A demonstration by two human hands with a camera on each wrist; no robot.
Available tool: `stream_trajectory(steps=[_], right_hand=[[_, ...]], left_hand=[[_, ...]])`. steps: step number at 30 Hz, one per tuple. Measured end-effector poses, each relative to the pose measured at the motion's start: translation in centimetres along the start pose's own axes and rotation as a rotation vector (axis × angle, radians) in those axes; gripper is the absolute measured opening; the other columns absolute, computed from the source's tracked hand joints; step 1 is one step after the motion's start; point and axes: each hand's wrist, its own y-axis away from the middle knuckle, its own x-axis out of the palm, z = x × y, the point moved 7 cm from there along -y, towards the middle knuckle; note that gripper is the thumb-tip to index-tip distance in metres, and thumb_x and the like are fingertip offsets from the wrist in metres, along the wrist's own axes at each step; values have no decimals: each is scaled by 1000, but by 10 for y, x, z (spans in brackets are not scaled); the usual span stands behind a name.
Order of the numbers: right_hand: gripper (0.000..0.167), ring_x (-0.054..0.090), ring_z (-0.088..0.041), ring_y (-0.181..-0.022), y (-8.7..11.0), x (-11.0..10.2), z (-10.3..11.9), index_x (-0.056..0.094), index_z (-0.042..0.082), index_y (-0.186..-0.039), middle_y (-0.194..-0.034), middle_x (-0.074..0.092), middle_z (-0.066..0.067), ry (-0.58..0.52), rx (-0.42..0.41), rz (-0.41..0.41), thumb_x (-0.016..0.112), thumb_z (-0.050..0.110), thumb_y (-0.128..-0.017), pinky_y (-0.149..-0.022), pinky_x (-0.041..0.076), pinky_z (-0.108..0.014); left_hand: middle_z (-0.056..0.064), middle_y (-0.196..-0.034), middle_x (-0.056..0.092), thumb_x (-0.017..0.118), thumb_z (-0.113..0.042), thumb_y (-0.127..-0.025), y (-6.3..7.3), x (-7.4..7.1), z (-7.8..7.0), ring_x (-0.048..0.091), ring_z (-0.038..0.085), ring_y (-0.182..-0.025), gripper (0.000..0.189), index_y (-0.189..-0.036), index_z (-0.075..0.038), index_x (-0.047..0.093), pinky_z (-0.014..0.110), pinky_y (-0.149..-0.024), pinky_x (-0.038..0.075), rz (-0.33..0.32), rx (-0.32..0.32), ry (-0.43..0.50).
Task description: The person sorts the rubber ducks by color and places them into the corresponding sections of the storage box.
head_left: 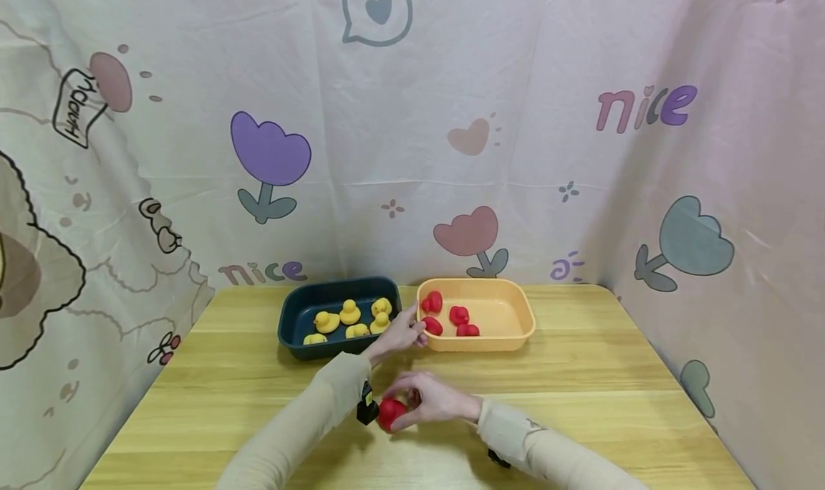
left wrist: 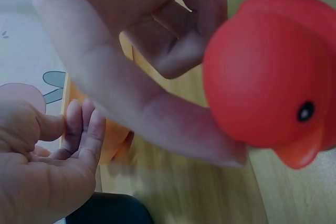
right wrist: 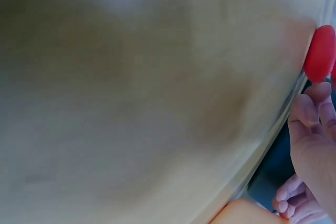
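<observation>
A red rubber duck (head_left: pixel 391 414) is at the front middle of the wooden table, and my right hand (head_left: pixel 430 397) holds it between thumb and fingers. The duck (left wrist: pixel 268 72) fills the right of the left wrist view, beak pointing down, a finger along its side. In the right wrist view my right hand (right wrist: pixel 317 150) meets the red duck (right wrist: pixel 320 53) at its fingertips. My left hand (head_left: pixel 401 331) reaches to the left end of the yellow tray (head_left: pixel 496 343), fingertips near a red duck (head_left: pixel 432 326) inside. The left wrist view shows my left hand (left wrist: pixel 47 156) with loosely bent fingers.
Several red ducks lie in the yellow tray's left half. Left of it stands a dark blue tray (head_left: pixel 303 354) with several yellow ducks (head_left: pixel 326 322). Both trays stand at the table's back edge, before a printed curtain (head_left: pixel 387 153). My left forearm (head_left: pixel 309 415) crosses left of the held duck.
</observation>
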Motion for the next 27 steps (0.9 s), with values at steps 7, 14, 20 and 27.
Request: stream_trajectory(steps=[7,14,20,27], right_hand=[[29,58,-2,-84,-3,1,1,73,8,-110,-103,73,-5,13,0,17,82,17,-84,-75,49,-11],[24,61,-2,-84,4,-3,4,72,7,-107,-103,74,-7,-19,-77,33,80,15,-85,-75,54,-15],[24,62,-5,-85,15,-12,-1,73,7,-108,-107,74,-8,-81,-47,19,78,16,-87,-75,54,-17],[24,57,0,-78,27,-27,-8,74,11,-108,-104,73,-7,-170,8,-14,79,22,-87,-70,51,-15]], left_hand=[[22,-83,66,46,0,-104,1,-1,-3,70,37,-82,63,-157,10,13,43,-80,63,8,9,-10],[21,-86,66,46,-1,-104,1,0,-1,69,42,-87,64,-158,8,12,44,-84,62,3,-27,10],[21,-84,66,46,-1,-104,1,1,-1,69,42,-86,63,-158,7,13,45,-83,63,-4,-21,12],[24,-83,65,46,2,-103,0,2,-1,69,40,-80,63,-157,8,14,46,-82,63,-15,-16,24]])
